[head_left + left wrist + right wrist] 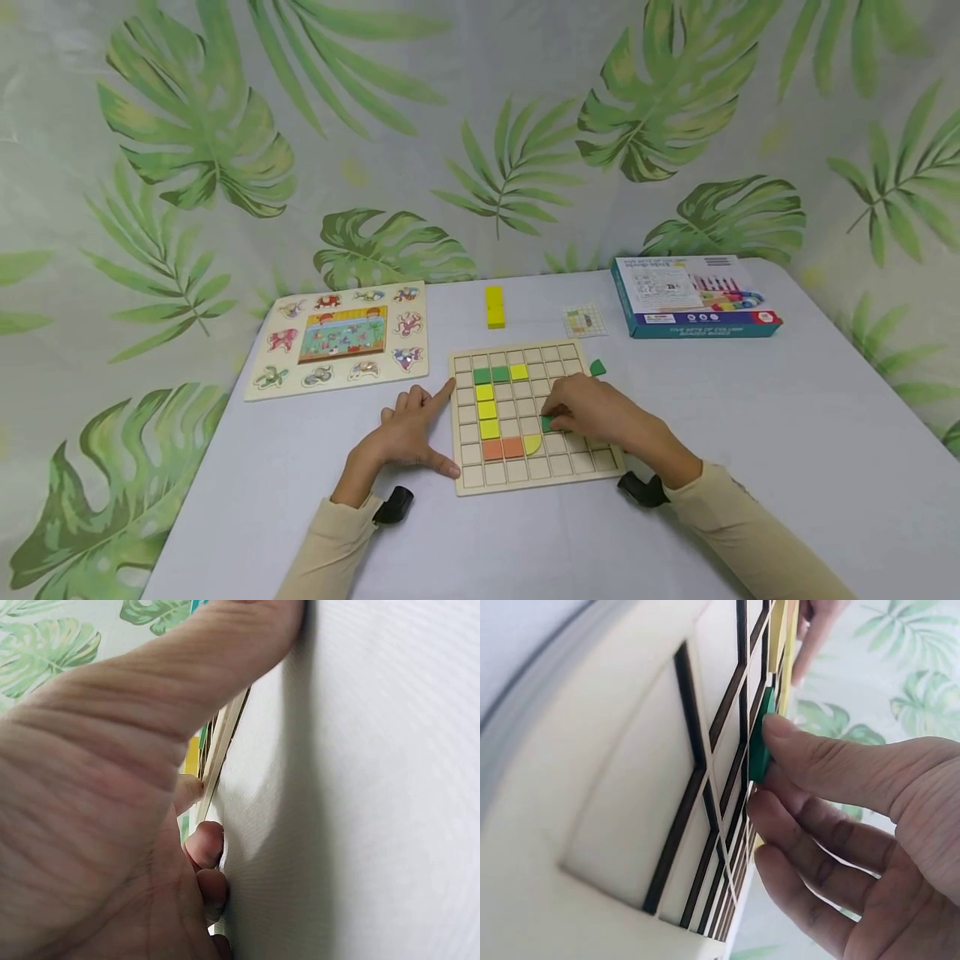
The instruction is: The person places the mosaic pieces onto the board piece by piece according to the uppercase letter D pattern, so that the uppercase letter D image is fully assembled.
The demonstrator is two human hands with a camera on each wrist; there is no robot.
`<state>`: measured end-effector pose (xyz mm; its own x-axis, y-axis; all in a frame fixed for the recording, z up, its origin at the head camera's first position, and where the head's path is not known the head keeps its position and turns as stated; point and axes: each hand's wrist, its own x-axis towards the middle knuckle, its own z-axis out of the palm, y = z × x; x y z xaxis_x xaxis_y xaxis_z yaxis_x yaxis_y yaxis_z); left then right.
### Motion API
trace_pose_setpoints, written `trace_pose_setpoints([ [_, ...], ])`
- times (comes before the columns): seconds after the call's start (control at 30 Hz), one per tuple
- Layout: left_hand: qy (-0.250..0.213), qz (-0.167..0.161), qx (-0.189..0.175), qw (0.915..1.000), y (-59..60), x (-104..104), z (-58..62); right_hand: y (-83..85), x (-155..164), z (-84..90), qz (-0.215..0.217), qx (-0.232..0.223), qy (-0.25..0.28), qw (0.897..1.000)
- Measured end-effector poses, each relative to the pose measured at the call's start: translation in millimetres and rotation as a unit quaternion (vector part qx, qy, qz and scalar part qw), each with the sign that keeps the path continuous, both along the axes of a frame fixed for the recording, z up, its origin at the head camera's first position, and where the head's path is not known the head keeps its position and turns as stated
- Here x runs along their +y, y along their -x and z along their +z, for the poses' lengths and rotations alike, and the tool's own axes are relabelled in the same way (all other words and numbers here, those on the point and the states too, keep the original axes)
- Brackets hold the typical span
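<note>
You worked at a white worktop (750,433) set against a backdrop of pale cloth printed with big green leaves (195,142). The wooden grid board (525,417) lay near the front edge, squarely before you, with green, yellow and orange tiles already seated in its cells. Your left hand (408,433) rested flat on the worktop at the board's left edge, fingers spread, forefinger and thumb touching that edge. Your right hand (596,412) sat over the board's middle and pinched a small green tile (547,423) between thumb and fingertips, its edge down against the grid just right of the yellow quarter-round piece (532,443). Behind the board stood a yellow block (494,307), a small pattern card (584,320) and a loose green piece (597,367); the animal puzzle (341,337) lay far left, the blue box (693,296) far right. Bare worktop stretched right of the board and along the front edge.
</note>
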<state>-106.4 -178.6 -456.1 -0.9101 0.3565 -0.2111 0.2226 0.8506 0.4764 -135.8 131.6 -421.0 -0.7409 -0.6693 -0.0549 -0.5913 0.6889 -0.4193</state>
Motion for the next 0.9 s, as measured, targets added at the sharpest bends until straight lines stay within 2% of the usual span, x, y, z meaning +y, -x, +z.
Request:
trace_pose_setpoints([
  [0.27,0.010,-0.004,-0.001,0.9999,-0.6,-0.3,5.0,-2.1,-0.6,-1.0,0.008,0.026,-0.009,1.000],
  [0.57,0.008,0.001,-0.006,0.9999,1.7,-0.4,4.5,-2.9,-2.0,0.1,0.006,0.052,-0.012,0.999],
  [0.9,0.005,-0.005,0.001,1.0000,0.8,-1.1,-1.8,-0.2,0.2,-1.3,0.003,0.000,-0.009,1.000],
])
